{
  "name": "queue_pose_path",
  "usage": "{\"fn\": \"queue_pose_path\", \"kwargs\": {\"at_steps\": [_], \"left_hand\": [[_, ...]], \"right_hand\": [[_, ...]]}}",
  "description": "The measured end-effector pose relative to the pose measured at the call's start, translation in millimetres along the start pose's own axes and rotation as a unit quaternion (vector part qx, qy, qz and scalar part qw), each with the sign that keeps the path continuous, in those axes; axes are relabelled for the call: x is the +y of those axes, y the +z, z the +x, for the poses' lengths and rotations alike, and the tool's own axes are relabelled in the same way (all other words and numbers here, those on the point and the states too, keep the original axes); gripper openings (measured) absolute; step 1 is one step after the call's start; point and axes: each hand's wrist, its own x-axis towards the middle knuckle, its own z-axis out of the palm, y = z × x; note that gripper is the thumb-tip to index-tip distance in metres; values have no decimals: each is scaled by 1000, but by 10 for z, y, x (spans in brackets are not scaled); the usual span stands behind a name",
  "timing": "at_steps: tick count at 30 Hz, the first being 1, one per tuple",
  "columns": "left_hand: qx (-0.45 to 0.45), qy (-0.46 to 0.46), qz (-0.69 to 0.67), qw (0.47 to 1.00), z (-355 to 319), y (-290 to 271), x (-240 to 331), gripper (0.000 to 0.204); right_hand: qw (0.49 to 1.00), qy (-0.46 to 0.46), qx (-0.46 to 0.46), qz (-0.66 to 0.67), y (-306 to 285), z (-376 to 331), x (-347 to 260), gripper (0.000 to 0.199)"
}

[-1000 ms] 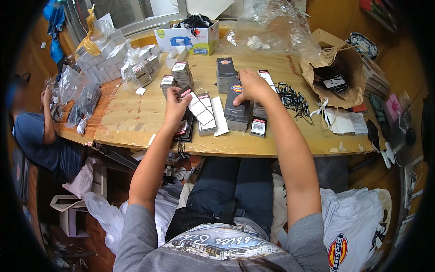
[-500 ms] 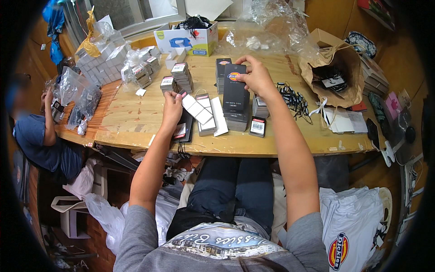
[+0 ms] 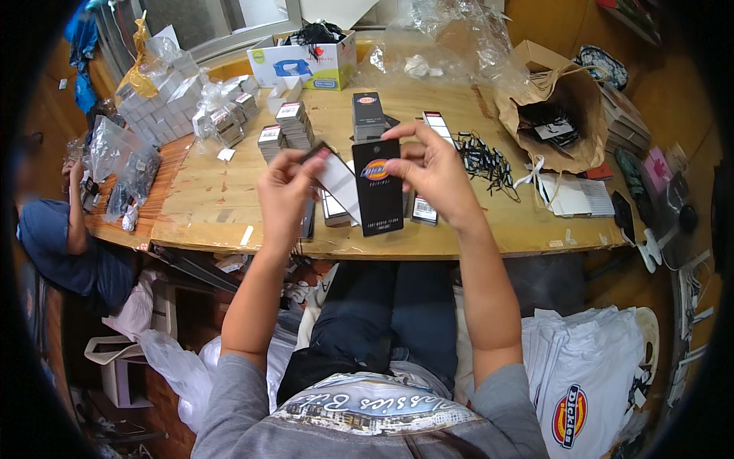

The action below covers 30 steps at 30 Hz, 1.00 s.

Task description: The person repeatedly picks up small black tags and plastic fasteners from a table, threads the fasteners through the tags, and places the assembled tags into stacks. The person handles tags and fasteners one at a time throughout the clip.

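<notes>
My left hand (image 3: 289,182) pinches white label cards (image 3: 338,185), fanned out at a slant. In my right hand (image 3: 434,174), thumb and fingers grip the upper right edge of a black hang tag (image 3: 380,200) with a coloured oval emblem. The tag is upright above the table's front part, its left edge against or just before the cards. Behind it stands a stack of black hang tags (image 3: 368,109). Small card stacks (image 3: 293,121) rise beyond my left hand. A smaller card pile (image 3: 425,209) shows beneath my right hand. Other cards below are partly hidden.
A tangle of black tag strings (image 3: 486,163) lies right, near a brown paper bag (image 3: 562,141) of black strings. A printed cardboard box (image 3: 303,67), clear plastic bags (image 3: 440,50) and white block stacks (image 3: 157,111) are at the back. Another person (image 3: 61,237) sits left.
My right hand has lifted the black hang tag off its stack and brought it nearer. My left hand has risen slightly with the white cards, and the two now meet in view.
</notes>
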Motion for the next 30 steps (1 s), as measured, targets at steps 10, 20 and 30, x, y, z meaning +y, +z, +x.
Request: {"fn": "queue_pose_path", "kwargs": {"at_steps": [10,20,30], "left_hand": [[-146,-177,-84,970,-621,305,-55,24],[-157,-288,-149,933,-924,237,-224,18],[-105,-259,-153,948,-933,327,-262,19]], "right_hand": [[980,31,162,-110,-167,-612,366,18],[824,-81,92,-553,-242,-719,564,19],[763,-320,169,-536,-168,-835,574,20]]}}
